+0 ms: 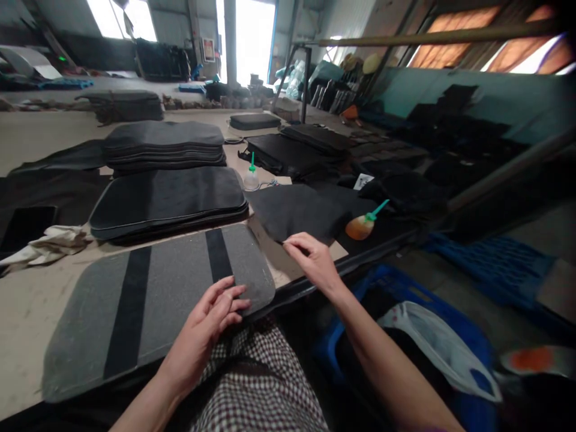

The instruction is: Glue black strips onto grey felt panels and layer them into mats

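A grey rounded panel with two black strips lies at the table's front edge. Over its right end is my left hand, fingers apart and holding nothing, close to the right strip. My right hand pinches the near edge of a dark sheet to the right of the panel. Behind the panel sits a stack of black rounded pieces. A bottle of amber liquid with a green nozzle leans on dark material beyond my right hand.
Another stack of dark panels stands farther back. A clear bottle with a green tip is mid-table. A crumpled cloth lies at the left. Below the table's right edge is a blue crate holding a white bag.
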### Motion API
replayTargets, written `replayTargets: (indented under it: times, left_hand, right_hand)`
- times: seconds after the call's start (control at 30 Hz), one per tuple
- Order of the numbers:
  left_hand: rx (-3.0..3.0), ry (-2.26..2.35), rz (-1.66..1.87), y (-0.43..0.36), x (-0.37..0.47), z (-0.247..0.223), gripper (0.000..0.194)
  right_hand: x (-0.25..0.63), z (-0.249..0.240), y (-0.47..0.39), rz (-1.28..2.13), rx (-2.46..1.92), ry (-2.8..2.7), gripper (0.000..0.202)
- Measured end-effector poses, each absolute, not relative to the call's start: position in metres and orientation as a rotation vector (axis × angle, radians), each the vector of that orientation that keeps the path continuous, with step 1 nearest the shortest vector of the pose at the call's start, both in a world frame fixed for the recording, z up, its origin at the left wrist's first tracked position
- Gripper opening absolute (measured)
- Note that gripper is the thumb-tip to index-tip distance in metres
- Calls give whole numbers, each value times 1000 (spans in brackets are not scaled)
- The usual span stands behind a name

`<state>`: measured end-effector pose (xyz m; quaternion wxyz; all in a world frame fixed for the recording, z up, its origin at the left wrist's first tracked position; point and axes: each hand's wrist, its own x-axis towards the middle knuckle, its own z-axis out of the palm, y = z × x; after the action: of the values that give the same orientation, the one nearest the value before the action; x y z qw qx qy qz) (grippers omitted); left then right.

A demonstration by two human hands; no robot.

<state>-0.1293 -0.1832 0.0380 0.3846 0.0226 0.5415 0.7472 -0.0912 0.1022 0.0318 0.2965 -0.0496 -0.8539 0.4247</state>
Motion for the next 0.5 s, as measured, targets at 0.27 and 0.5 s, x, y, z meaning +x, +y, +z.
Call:
replayTargets:
  times: [0.27, 0.5]
  left_hand:
    - [59, 1317, 1967, -136, -131, 47, 32]
    - [-72, 1366, 1980, -141, -132, 48, 48]
  right_hand:
    - [-56, 44, -3, 1271, 434, -2390, 27]
    - [-93, 34, 112, 608, -679, -2660, 24]
